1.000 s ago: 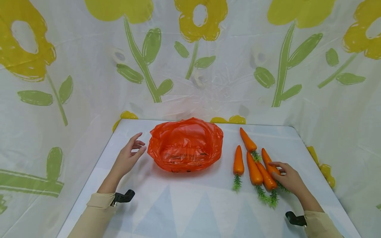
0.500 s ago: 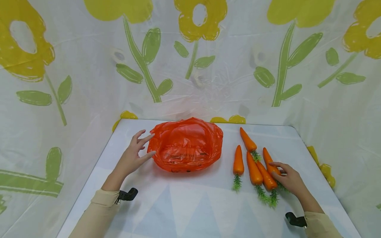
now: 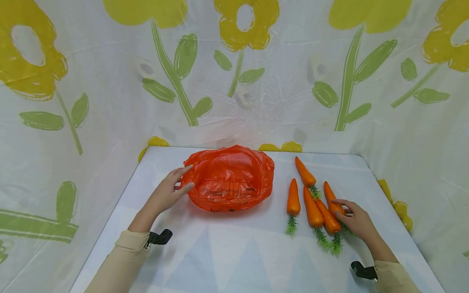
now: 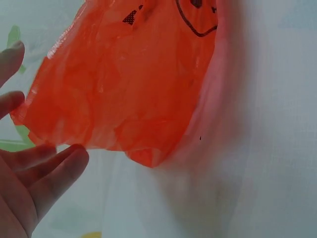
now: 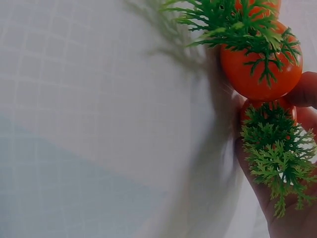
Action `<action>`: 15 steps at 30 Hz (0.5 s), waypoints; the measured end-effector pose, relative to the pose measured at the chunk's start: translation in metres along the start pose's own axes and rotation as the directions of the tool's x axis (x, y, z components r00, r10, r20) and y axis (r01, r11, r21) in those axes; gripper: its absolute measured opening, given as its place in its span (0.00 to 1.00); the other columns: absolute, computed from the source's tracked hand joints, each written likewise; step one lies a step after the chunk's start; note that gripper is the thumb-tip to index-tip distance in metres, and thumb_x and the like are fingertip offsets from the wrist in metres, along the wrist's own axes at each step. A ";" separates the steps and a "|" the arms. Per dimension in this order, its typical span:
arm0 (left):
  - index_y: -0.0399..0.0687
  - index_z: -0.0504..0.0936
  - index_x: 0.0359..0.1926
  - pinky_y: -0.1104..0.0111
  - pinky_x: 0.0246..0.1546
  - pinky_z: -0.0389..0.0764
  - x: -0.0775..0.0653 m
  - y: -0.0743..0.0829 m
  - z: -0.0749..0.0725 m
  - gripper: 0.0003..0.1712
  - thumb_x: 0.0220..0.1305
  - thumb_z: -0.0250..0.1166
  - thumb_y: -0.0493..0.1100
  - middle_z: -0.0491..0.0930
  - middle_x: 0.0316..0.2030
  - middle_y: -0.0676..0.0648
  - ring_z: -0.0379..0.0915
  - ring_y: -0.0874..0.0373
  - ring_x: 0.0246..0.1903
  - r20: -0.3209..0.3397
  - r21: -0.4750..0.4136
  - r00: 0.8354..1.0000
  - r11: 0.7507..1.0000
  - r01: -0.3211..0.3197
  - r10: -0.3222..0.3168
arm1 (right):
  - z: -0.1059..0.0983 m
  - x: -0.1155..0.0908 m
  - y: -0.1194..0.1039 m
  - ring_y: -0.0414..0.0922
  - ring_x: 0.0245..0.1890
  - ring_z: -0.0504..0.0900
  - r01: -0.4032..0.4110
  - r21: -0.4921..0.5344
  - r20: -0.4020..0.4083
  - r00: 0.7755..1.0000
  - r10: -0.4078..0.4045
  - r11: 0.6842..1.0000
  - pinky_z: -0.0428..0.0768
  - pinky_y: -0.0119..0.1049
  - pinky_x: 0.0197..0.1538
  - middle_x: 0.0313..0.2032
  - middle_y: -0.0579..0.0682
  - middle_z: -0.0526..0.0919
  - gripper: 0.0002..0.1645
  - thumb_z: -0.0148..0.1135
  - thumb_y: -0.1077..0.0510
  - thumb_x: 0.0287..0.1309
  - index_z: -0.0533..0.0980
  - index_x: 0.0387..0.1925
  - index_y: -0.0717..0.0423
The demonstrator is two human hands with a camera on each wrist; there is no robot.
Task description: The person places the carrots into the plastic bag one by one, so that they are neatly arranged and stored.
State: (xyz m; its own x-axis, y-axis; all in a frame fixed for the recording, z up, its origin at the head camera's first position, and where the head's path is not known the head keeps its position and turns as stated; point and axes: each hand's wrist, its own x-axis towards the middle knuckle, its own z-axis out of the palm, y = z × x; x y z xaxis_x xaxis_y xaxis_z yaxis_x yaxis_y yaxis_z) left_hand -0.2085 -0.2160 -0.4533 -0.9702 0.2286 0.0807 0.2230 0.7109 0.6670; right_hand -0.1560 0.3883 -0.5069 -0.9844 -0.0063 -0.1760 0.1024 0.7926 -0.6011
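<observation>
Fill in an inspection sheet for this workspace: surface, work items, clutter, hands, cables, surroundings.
Surface: white table with pale blue triangles.
Work items: red bag, mouth open; five carrots lying to its right.
Clutter: nothing seen.
Left hand: at the bag's left rim; whether it grips is unclear.
Right hand: holds the rightmost carrot.
Cables: nothing seen.
Surroundings: white curtain with yellow flowers and green leaves.

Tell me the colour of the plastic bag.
The bag is orange-red with black printing, clearest in the head view.
</observation>
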 end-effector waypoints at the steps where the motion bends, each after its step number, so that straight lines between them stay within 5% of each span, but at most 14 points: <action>1: 0.60 0.60 0.78 0.47 0.51 0.83 0.000 0.000 0.000 0.40 0.71 0.61 0.62 0.61 0.73 0.37 0.74 0.36 0.59 -0.003 -0.015 1.000 1.000 0.002 -0.002 | 0.000 0.000 0.000 0.72 0.59 0.70 -0.001 0.003 0.001 1.000 0.001 1.000 0.78 0.66 0.54 0.68 0.73 0.62 0.37 0.57 0.39 0.72 0.69 0.70 0.58; 7: 0.53 0.63 0.76 0.54 0.43 0.87 0.003 -0.003 0.001 0.36 0.72 0.64 0.52 0.70 0.66 0.38 0.76 0.40 0.53 -0.028 -0.079 0.999 0.997 0.012 -0.014 | 0.002 0.000 0.002 0.71 0.59 0.70 -0.002 0.014 -0.001 1.000 0.002 1.000 0.78 0.66 0.55 0.69 0.72 0.62 0.37 0.57 0.38 0.72 0.69 0.70 0.57; 15: 0.54 0.66 0.74 0.56 0.41 0.88 0.004 -0.004 0.000 0.35 0.71 0.66 0.50 0.64 0.72 0.38 0.80 0.41 0.49 -0.012 -0.099 0.996 0.992 0.083 -0.085 | 0.002 0.000 0.001 0.71 0.59 0.70 -0.008 0.016 -0.001 1.000 0.008 1.000 0.78 0.65 0.55 0.69 0.72 0.62 0.37 0.57 0.38 0.71 0.69 0.70 0.56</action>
State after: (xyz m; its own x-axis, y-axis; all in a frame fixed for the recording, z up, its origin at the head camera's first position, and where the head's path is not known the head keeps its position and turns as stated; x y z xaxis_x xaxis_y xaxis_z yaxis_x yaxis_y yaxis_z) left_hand -0.2135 -0.2176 -0.4557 -0.9867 0.1591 0.0329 0.1309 0.6581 0.7415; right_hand -0.1553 0.3878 -0.5090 -0.9837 0.0004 -0.1796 0.1121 0.7825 -0.6124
